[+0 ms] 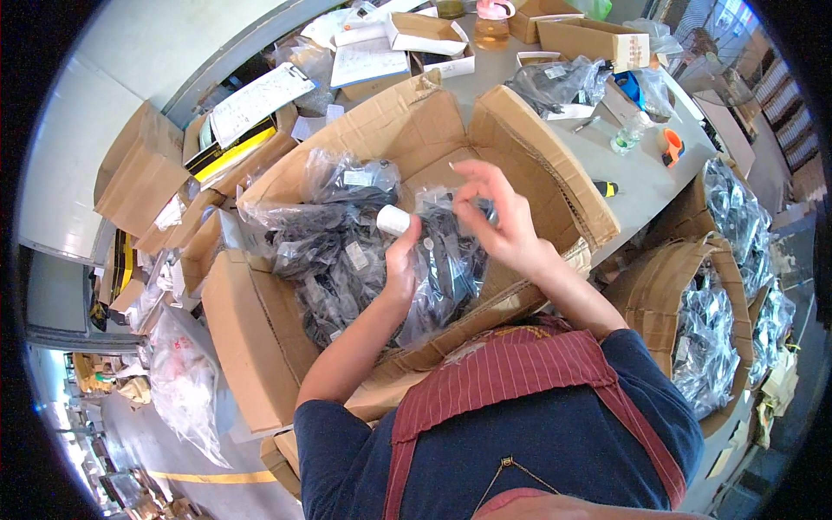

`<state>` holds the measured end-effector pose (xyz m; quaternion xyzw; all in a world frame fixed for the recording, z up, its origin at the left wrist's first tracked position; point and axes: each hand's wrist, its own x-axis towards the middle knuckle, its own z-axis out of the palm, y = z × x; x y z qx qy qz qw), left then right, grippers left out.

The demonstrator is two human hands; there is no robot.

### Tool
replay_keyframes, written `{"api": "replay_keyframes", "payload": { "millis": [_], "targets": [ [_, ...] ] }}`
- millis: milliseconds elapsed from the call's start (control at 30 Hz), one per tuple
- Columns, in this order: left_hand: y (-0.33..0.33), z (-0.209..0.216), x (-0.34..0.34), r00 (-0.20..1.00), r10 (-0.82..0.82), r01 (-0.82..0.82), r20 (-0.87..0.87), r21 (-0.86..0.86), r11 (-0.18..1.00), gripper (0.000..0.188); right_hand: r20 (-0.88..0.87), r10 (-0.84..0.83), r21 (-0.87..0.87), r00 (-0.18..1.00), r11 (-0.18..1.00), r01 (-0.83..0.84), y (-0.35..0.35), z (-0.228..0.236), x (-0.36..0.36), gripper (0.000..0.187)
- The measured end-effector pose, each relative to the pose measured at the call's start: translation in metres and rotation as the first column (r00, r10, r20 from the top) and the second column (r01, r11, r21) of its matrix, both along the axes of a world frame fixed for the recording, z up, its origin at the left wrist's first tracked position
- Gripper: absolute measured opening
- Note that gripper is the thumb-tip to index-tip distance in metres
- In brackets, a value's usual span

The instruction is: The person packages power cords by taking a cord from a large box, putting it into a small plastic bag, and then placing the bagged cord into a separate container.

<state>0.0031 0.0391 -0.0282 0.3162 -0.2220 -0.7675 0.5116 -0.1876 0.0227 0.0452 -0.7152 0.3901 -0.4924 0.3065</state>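
My left hand [401, 262] is closed around a small white roll [393, 220], its thumb along the roll's side. To its right my right hand [507, 221] hovers with bent fingers spread apart. A tiny pale spot shows at its index fingertip; whether it is a nail or a scrap of label I cannot tell. Both hands are over a large open cardboard box [520, 143]. Inside it lie several black items in clear plastic bags [347, 251], some with white labels. One bagged black item [451, 260] lies just below my right hand.
Behind the box, a grey table [637, 169] bears a clear bottle [631, 134], an orange tape roll [670, 146], small cartons and a pink-lidded jug [492, 24]. At right stand cartons of bagged items [706, 347]. A clipboard [260, 102] and cardboard pieces crowd the left.
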Motion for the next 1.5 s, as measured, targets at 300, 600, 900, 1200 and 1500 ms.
{"api": "replay_keyframes", "payload": {
  "millis": [300,600,900,1200,1500],
  "targets": [
    [-0.014,0.006,0.003,0.980,0.194,-0.187,0.033,-0.150,0.971,0.045,-0.007,-0.012,0.064,1.000,0.998,0.012,0.026,-0.024,-0.008,0.051],
    [0.002,-0.002,-0.005,0.999,0.042,-0.043,0.010,0.312,0.949,0.030,-0.141,0.049,0.325,0.989,0.946,-0.001,0.009,-0.035,-0.008,0.074],
    [-0.012,0.008,0.004,0.831,0.317,-0.004,0.457,-0.565,0.825,0.049,-0.121,0.117,0.254,0.986,0.964,-0.083,0.005,-0.062,-0.007,0.081],
    [-0.007,0.002,0.001,0.820,0.104,0.081,0.564,-0.293,0.953,0.028,-0.305,0.082,0.289,0.949,0.957,0.010,0.014,-0.050,0.007,0.091],
    [0.001,-0.008,-0.012,0.514,0.138,0.217,0.847,-0.283,0.934,0.027,-0.451,0.029,0.229,0.892,0.970,0.084,0.026,-0.052,0.009,0.096]
  ]
}}
